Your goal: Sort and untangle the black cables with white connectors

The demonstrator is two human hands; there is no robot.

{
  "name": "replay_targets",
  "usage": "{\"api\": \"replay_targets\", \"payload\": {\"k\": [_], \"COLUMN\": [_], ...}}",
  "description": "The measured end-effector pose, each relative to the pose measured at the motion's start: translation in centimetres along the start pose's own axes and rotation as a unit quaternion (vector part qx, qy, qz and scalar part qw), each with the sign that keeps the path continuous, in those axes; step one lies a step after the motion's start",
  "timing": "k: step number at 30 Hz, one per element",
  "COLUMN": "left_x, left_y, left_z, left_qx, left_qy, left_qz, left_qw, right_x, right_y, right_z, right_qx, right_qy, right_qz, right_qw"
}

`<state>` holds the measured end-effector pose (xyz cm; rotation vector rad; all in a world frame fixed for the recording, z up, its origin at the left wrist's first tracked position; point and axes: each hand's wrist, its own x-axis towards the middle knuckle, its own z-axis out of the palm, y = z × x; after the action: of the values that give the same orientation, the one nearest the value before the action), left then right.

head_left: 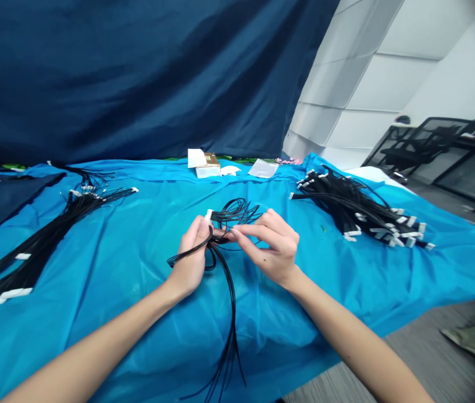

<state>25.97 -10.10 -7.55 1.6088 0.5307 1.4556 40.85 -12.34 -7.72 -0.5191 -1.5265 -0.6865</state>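
Near the middle of the blue cloth, my left hand (193,254) is closed around a black wire harness (232,296). A white connector (209,215) on the harness sticks up by my left thumb. Some wires loop around that hand, while a long bunch of loose ends hangs toward the front edge. Other wires fan out to the right above my fingers. My right hand (273,246) is closed in a pinch at the harness, with thumb and forefinger pressed on a thin black wire beside the left fingertips.
A pile of black cables with white connectors (354,207) lies at the right. Another bundle of black cables (48,235) stretches along the left. At the back are a small box (207,165) and a clear plastic bag (263,168). A dark blue curtain (136,78) hangs behind.
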Motion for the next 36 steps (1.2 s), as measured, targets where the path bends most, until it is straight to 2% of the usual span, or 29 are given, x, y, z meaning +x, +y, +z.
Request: {"api": "replay_targets", "payload": {"k": [6,19,28,36], "left_x": [-0.15,-0.24,-0.11,-0.21], "left_y": [0.16,0.18,-0.03,-0.04], "left_z": [-0.01,-0.02,0.01,-0.19], "left_qx": [0.036,0.055,0.007,0.089], "left_qy": [-0.013,-0.018,-0.011,-0.054], "left_qz": [0.024,0.024,0.012,0.041], "left_qw": [0.999,0.998,1.0,0.994], "right_x": [0.09,0.41,0.43,0.38], "right_y": [-0.23,-0.75,-0.9,-0.87], "right_z": [0.06,0.11,0.07,0.12], "right_qx": [0.009,0.027,0.025,0.032], "right_qy": [-0.001,0.003,0.006,0.005], "right_qz": [0.001,0.029,0.047,0.042], "right_qw": [1.0,0.999,0.999,0.999]}}
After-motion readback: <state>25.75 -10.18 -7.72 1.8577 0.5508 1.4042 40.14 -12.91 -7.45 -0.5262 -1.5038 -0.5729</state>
